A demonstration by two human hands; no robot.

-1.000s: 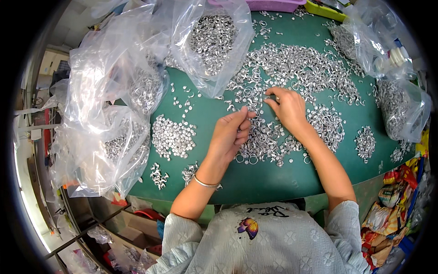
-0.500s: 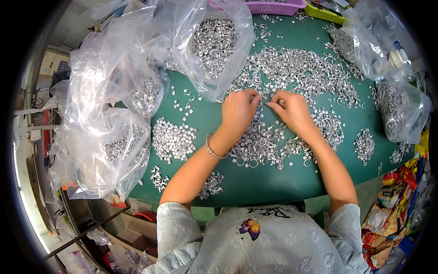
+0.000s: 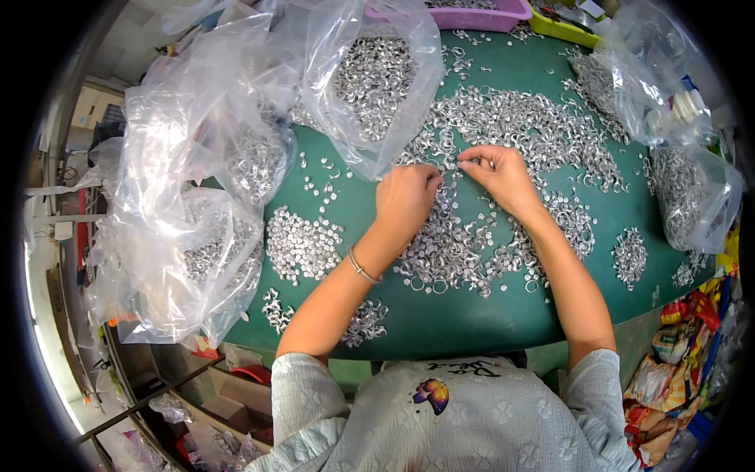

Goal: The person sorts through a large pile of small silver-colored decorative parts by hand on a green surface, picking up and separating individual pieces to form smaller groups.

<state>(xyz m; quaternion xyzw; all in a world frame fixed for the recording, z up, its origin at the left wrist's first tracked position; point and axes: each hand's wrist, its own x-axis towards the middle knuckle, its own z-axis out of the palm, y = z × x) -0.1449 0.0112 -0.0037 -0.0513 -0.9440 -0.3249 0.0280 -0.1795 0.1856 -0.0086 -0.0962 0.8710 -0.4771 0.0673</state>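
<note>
My left hand is closed in a pinch over small silver metal pieces, its fingertips turned toward my right hand. Whatever it holds is too small to name. My right hand reaches in from the other side, thumb and fingers pinched together at the near edge of a broad spread of shiny curved pieces; any piece in its grip cannot be made out. Between my forearms lies a mixed heap of small metal parts, some ring-shaped. A pile of small flower-like pieces sits left of my left forearm.
Clear plastic bags of silver parts crowd the left; another open bag stands behind my left hand. More bagged pieces are at the right. A purple tray and a yellow-green tray stand at the far edge of the green table.
My right hand has moved slightly away from me, toward the broad spread. My left hand has drawn back a little to the left. Both remain pinched.
</note>
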